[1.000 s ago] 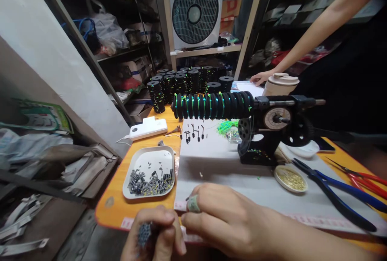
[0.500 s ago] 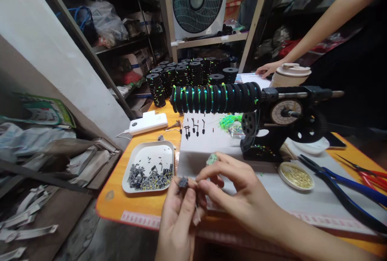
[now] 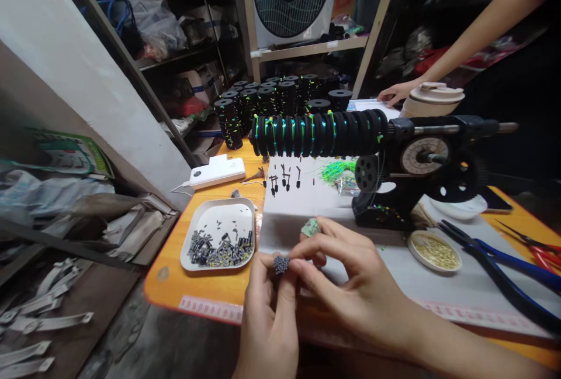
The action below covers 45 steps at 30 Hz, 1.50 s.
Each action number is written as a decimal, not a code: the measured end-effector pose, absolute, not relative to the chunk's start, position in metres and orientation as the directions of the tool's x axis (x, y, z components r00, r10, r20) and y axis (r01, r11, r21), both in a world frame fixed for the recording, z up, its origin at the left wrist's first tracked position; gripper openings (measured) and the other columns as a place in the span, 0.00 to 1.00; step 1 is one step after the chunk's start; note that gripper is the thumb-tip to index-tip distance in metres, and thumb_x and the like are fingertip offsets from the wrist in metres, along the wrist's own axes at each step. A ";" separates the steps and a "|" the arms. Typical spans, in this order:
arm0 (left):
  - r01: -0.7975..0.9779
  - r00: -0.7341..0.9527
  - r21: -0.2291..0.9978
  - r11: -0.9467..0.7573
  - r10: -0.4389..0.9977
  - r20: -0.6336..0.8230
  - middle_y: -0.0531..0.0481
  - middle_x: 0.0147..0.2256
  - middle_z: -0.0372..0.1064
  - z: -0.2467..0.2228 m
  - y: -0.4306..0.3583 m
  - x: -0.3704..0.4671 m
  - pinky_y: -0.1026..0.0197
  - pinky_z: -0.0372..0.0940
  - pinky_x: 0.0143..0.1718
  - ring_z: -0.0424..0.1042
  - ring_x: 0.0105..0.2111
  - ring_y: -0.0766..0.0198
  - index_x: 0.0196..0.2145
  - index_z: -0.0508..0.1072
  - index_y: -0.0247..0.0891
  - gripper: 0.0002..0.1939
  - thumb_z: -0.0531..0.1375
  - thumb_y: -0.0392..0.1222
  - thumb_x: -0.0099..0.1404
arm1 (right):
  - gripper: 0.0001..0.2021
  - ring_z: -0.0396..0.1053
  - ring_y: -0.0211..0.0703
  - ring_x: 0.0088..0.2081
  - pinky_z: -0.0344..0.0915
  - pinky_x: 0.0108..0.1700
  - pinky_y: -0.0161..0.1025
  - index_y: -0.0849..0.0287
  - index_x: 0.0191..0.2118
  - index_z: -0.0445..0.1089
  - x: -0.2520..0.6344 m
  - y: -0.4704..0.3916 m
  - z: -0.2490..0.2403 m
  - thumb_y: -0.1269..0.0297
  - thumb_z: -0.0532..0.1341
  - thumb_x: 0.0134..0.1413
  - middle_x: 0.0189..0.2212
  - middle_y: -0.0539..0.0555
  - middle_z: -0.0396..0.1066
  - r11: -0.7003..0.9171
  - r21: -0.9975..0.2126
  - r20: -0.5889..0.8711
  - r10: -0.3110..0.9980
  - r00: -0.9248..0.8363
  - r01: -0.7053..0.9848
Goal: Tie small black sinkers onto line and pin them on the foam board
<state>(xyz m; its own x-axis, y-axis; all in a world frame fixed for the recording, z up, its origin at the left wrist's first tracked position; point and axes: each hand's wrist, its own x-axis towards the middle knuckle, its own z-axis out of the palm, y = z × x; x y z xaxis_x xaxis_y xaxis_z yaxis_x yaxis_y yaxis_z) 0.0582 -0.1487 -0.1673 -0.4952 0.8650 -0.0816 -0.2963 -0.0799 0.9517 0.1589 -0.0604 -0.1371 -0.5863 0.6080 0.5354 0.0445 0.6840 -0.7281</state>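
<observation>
Between the thumb and fingers of my left hand [image 3: 272, 309] is a small dark grey cluster of beads [image 3: 281, 264]. My right hand [image 3: 350, 268] meets it from the right, thumb and forefinger pinched at the cluster's edge; whatever lies between those fingertips is too small to make out. A pale green lump [image 3: 310, 227] rests against the curled fingers of my right hand. Left of my hands, a white tray [image 3: 189, 221] holds many small grey, black and yellow pieces. Behind them stands a black machine [image 3: 385, 209] carrying a ridged black roll [image 3: 319, 133] wound with green thread.
A white dish [image 3: 438, 269] of golden bits, blue-handled pliers [image 3: 499, 274] and red-handled scissors [image 3: 546, 256] lie at right. Black spools [image 3: 287, 104] and a white power bank [image 3: 217, 172] stand behind. Another person's hand [image 3: 397, 92] touches papers beside a lidded cup [image 3: 432, 100].
My left hand has turned and moved slightly right, bringing the cluster against my right fingertips. The thin strip below my left hand no longer shows. The whole view has shifted slightly.
</observation>
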 end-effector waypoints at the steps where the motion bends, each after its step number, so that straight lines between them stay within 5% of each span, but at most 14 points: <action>1: -0.326 -0.504 0.942 -0.074 0.857 -0.107 0.50 0.35 0.72 -0.168 -0.149 0.060 0.62 0.66 0.41 0.71 0.38 0.61 0.35 0.70 0.40 0.12 0.64 0.51 0.63 | 0.08 0.62 0.40 0.27 0.58 0.27 0.36 0.64 0.31 0.75 0.159 -0.061 -0.137 0.72 0.59 0.58 0.24 0.52 0.63 0.688 -0.724 0.539 0.606 -0.585 0.045; 5: -0.444 -0.582 0.886 -0.137 0.796 -0.168 0.54 0.28 0.69 -0.174 -0.151 0.062 0.66 0.65 0.33 0.69 0.28 0.67 0.36 0.70 0.40 0.15 0.67 0.52 0.60 | 0.08 0.62 0.41 0.28 0.59 0.28 0.37 0.62 0.32 0.75 0.160 -0.061 -0.137 0.72 0.59 0.59 0.23 0.52 0.63 0.691 -0.721 0.537 0.598 -0.596 0.044; 10: -0.458 -0.580 0.846 -0.274 0.813 -0.051 0.59 0.20 0.59 -0.173 -0.158 0.052 0.70 0.56 0.22 0.59 0.20 0.73 0.31 0.68 0.40 0.11 0.63 0.47 0.65 | 0.07 0.63 0.40 0.30 0.60 0.29 0.36 0.60 0.36 0.77 0.162 -0.056 -0.142 0.72 0.60 0.60 0.27 0.53 0.63 0.718 -0.696 0.558 0.526 -0.641 -0.016; 20: -0.369 -0.624 0.877 -0.307 0.782 0.011 0.58 0.20 0.58 -0.175 -0.167 0.044 0.67 0.54 0.24 0.57 0.21 0.72 0.29 0.67 0.40 0.12 0.61 0.47 0.67 | 0.04 0.58 0.39 0.28 0.56 0.26 0.36 0.60 0.38 0.75 0.161 -0.058 -0.145 0.68 0.62 0.60 0.28 0.51 0.56 0.773 -0.635 0.551 0.444 -0.707 -0.010; 36: -0.350 -0.654 0.916 -0.198 0.751 -0.087 0.58 0.21 0.60 -0.178 -0.161 0.060 0.68 0.55 0.23 0.58 0.22 0.71 0.29 0.66 0.40 0.15 0.64 0.51 0.63 | 0.07 0.60 0.39 0.26 0.58 0.25 0.35 0.58 0.37 0.79 0.160 -0.060 -0.142 0.72 0.62 0.59 0.23 0.51 0.62 0.757 -0.653 0.586 0.486 -0.648 -0.023; 45: -0.062 -0.837 0.817 -0.574 0.475 0.271 0.62 0.19 0.52 -0.163 -0.149 0.031 0.65 0.57 0.27 0.54 0.20 0.71 0.37 0.69 0.42 0.03 0.62 0.37 0.66 | 0.06 0.62 0.36 0.29 0.61 0.30 0.33 0.62 0.37 0.70 0.168 -0.053 -0.132 0.78 0.58 0.59 0.28 0.51 0.64 0.847 -0.532 0.659 0.416 -0.627 0.003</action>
<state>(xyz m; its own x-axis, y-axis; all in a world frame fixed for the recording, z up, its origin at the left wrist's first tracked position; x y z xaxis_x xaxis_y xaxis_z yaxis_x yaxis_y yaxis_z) 0.0305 -0.1495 -0.1635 -0.8371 0.4753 0.2707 -0.0617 -0.5738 0.8167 0.1675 -0.0526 -0.1323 -0.6267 0.4163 0.6587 0.0032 0.8467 -0.5320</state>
